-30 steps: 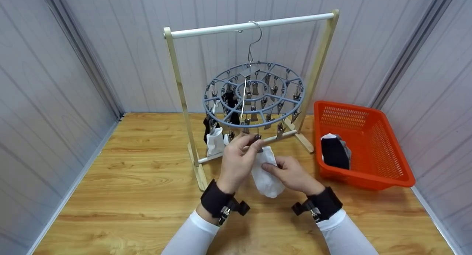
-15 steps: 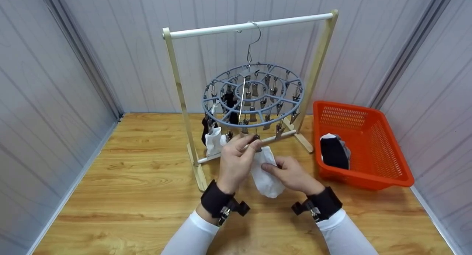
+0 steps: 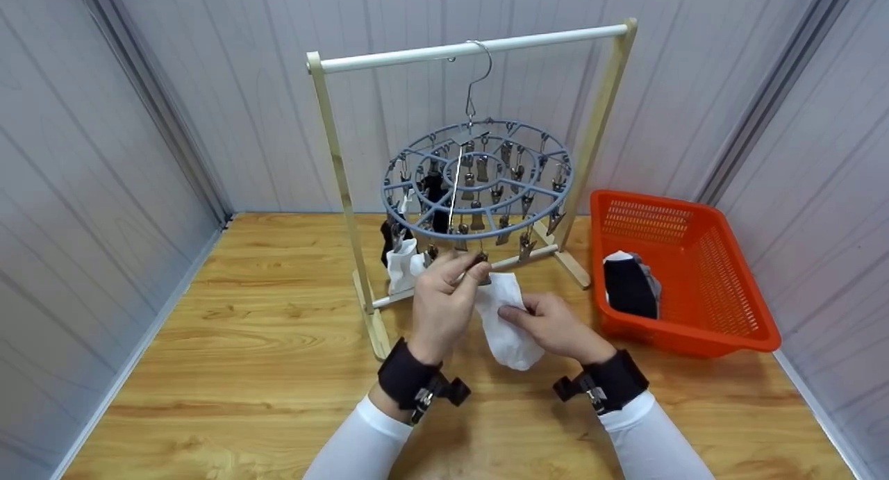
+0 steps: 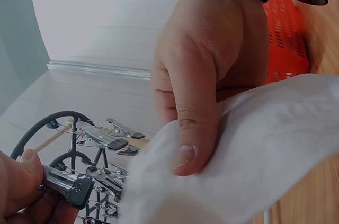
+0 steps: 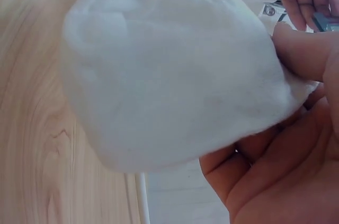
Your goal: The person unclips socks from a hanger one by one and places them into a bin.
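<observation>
Orange perforated plastic, the laundry basket (image 3: 722, 327) holds dark and white socks. Over the wood tabletop, the right hand (image 3: 552, 327) pinches a soft white sock (image 3: 507, 327) — the left hand (image 3: 444, 299) squeezes a metal clip (image 3: 480, 263) hanging from the round grey drying rack (image 3: 479, 181).

- Left hand (image 3: 444, 301) raised, thumb and fingers pinched together at the tips.
- Right hand (image 3: 552, 325) lower, just beside it, fingers curled, thumb pressing.

pale grey panelled walls (image 3: 104, 153) box in a light wood table (image 3: 243, 341), soft even lighting, pretty plain little booth honestly.
</observation>
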`<state>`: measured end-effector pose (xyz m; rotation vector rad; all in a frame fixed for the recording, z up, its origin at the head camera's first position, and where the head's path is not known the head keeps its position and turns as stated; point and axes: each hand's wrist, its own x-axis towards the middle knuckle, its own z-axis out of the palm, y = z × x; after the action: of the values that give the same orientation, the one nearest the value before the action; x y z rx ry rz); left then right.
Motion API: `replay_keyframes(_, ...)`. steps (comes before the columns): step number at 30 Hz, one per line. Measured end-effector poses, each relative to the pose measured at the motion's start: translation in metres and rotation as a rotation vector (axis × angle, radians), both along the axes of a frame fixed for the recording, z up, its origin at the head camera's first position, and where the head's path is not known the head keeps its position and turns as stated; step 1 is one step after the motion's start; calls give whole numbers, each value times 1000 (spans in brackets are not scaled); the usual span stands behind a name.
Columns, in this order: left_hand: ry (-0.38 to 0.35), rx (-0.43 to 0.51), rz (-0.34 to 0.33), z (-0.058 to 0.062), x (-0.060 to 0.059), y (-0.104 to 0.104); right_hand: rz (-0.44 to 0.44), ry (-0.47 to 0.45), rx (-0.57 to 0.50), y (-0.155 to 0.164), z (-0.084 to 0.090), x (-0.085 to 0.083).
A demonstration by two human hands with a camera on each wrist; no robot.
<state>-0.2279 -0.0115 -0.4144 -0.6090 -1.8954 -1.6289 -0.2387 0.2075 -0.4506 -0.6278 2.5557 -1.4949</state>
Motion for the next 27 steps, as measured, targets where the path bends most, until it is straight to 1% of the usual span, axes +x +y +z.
replay_keyframes(4, 6, -9, 10, 1, 0, 1, -34, 10, 5, 4, 0, -2)
replay_keyframes(7, -8, -22, 20, 2, 2, 2, -58, 29, 8, 7, 1, -3)
replay_keyframes(10, -10, -69, 48, 3, 3, 3, -76, 40, 5, 10, 2, -4)
replay_keyframes(12, 20, -122, 85, 4, 4, 3, -88, 45, 11, 11, 2, -5)
replay_keyframes(17, 187, -295, 239, 7, 5, 2, -111, 63, 35, 15, 3, -6)
replay_keyframes(20, 250, -367, 304, 11, 8, 0, -109, 66, 30, 17, 3, -6)
replay_keyframes(24, 269, -400, 327, 20, 15, -6, -98, 62, 13, 18, 5, -6)
replay_keyframes(27, 288, -382, 327, 28, 19, -12, -93, 59, 3, 19, 7, -5)
